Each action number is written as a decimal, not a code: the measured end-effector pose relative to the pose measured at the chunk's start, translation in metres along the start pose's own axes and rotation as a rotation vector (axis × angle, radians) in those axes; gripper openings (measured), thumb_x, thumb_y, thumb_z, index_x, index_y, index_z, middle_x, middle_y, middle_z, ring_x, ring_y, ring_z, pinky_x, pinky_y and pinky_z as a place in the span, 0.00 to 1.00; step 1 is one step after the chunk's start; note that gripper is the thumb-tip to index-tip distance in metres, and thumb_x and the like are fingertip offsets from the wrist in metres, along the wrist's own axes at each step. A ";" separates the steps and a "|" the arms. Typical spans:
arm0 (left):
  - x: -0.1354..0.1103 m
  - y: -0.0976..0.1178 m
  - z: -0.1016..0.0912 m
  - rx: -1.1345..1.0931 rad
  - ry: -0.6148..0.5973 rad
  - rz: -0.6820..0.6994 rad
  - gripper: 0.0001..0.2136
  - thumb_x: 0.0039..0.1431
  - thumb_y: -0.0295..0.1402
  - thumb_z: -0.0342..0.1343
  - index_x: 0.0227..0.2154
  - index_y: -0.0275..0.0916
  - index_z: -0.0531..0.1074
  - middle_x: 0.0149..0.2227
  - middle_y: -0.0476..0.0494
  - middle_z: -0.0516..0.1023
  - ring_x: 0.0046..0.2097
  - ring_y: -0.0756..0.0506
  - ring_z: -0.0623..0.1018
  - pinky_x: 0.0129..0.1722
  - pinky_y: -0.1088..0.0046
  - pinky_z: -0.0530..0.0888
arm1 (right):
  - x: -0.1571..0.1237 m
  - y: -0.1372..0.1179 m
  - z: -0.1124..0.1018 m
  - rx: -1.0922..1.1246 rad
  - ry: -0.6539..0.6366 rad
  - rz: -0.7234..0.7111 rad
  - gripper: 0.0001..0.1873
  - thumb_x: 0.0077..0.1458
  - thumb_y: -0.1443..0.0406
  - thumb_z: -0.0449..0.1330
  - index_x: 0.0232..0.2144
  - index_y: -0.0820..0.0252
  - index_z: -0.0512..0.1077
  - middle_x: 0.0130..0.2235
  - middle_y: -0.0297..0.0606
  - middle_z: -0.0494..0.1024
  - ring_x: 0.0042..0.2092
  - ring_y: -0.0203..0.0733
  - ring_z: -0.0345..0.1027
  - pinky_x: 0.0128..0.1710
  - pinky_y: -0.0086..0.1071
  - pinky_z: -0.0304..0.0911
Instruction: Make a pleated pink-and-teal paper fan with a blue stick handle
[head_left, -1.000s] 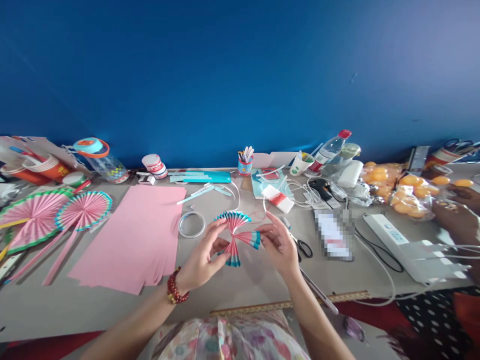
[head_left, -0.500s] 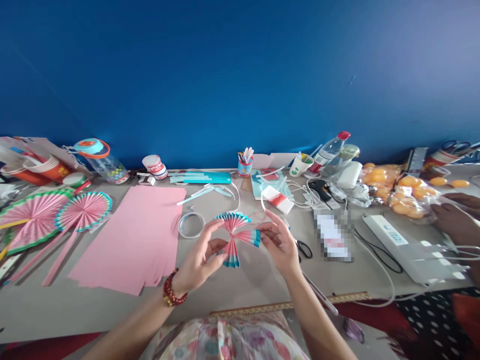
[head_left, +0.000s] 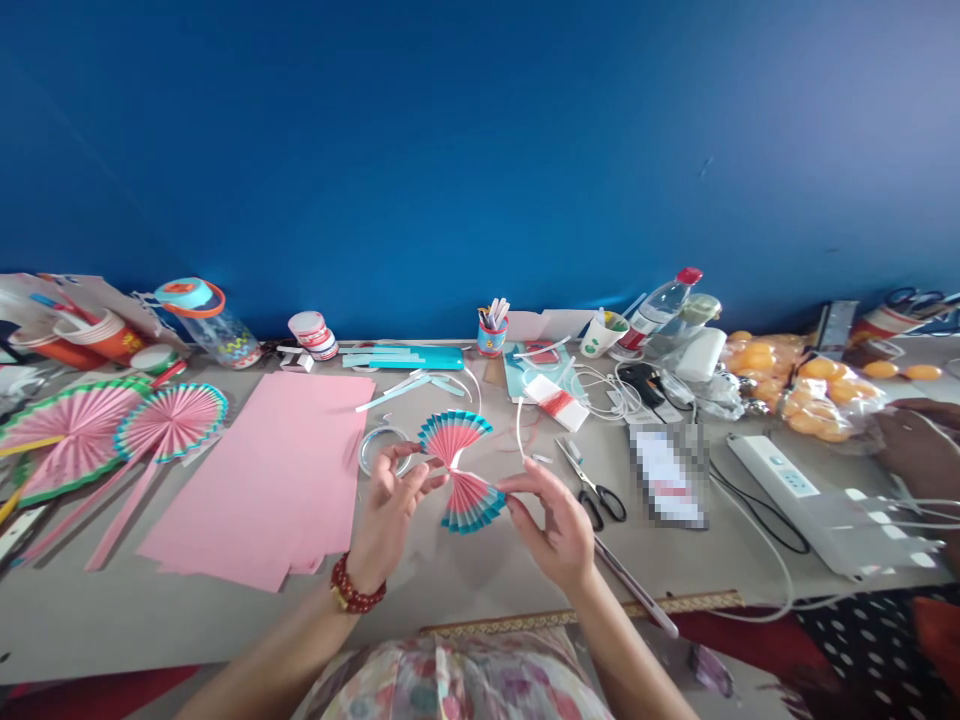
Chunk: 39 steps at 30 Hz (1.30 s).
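Note:
Above the grey table (head_left: 480, 570) I hold a small pleated paper fan (head_left: 459, 468), pink with blue-green edges, spread into two lobes joined at the middle. My left hand (head_left: 390, 515), a red bead bracelet on its wrist, pinches the fan's centre from the left. My right hand (head_left: 551, 520) pinches the lower lobe's right edge. A thin red thread trails from the fan toward the right.
Pink paper sheets (head_left: 285, 470) lie to the left, two finished fans (head_left: 112, 425) beyond them. A tape ring (head_left: 379, 445), scissors (head_left: 592, 485), a pen cup (head_left: 491, 330), a bottle (head_left: 660, 295), a power strip (head_left: 795, 480) and bagged orange balls (head_left: 817, 395) sit around. Another person's hand (head_left: 919, 440) is at the right edge.
The fan's lower and right folds have spread into one wider lower lobe. My right hand has dropped lower along its edge, and my left hand has shifted slightly up toward the centre.

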<state>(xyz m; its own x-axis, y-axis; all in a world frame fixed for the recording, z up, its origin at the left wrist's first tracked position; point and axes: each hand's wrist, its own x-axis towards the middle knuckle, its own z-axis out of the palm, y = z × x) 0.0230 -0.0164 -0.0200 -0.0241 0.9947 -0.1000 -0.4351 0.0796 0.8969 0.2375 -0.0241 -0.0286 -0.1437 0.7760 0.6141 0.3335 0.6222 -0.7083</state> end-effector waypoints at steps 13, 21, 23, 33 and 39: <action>0.011 -0.008 0.006 -0.138 -0.029 -0.178 0.18 0.52 0.34 0.67 0.45 0.42 0.69 0.38 0.50 0.76 0.37 0.49 0.79 0.38 0.73 0.75 | -0.021 0.003 0.014 -0.074 -0.035 -0.201 0.39 0.56 0.69 0.59 0.67 0.51 0.52 0.37 0.37 0.79 0.35 0.44 0.75 0.39 0.42 0.72; 0.011 -0.006 0.008 0.076 -0.189 -0.021 0.16 0.58 0.36 0.63 0.48 0.40 0.70 0.45 0.43 0.79 0.47 0.45 0.77 0.48 0.70 0.72 | 0.029 -0.003 0.015 0.161 -0.011 0.146 0.48 0.57 0.61 0.64 0.70 0.51 0.40 0.52 0.46 0.72 0.52 0.49 0.70 0.54 0.49 0.67; 0.010 -0.004 0.009 0.126 -0.200 0.001 0.16 0.59 0.39 0.61 0.48 0.40 0.70 0.45 0.41 0.78 0.46 0.45 0.78 0.47 0.69 0.72 | 0.033 -0.005 0.021 0.144 -0.032 0.165 0.46 0.59 0.63 0.63 0.70 0.49 0.41 0.47 0.41 0.76 0.48 0.46 0.72 0.52 0.46 0.68; 0.007 -0.001 0.010 0.362 -0.058 0.065 0.11 0.66 0.43 0.50 0.43 0.42 0.70 0.37 0.46 0.75 0.32 0.49 0.73 0.33 0.72 0.71 | 0.016 -0.014 0.035 -0.127 -0.100 -0.106 0.43 0.60 0.64 0.61 0.70 0.54 0.43 0.38 0.39 0.77 0.40 0.45 0.73 0.46 0.43 0.70; 0.008 0.001 0.012 0.112 -0.008 -0.065 0.12 0.62 0.42 0.56 0.42 0.42 0.75 0.36 0.44 0.74 0.38 0.46 0.75 0.38 0.72 0.73 | 0.011 -0.010 0.040 -0.322 -0.171 -0.324 0.44 0.60 0.67 0.60 0.70 0.57 0.41 0.41 0.44 0.79 0.45 0.50 0.72 0.44 0.44 0.70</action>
<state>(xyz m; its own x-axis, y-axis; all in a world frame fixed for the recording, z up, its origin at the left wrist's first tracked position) 0.0337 -0.0077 -0.0146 0.0087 0.9877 -0.1564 -0.3317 0.1504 0.9313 0.1954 -0.0180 -0.0287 -0.4303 0.5702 0.6998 0.5137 0.7922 -0.3296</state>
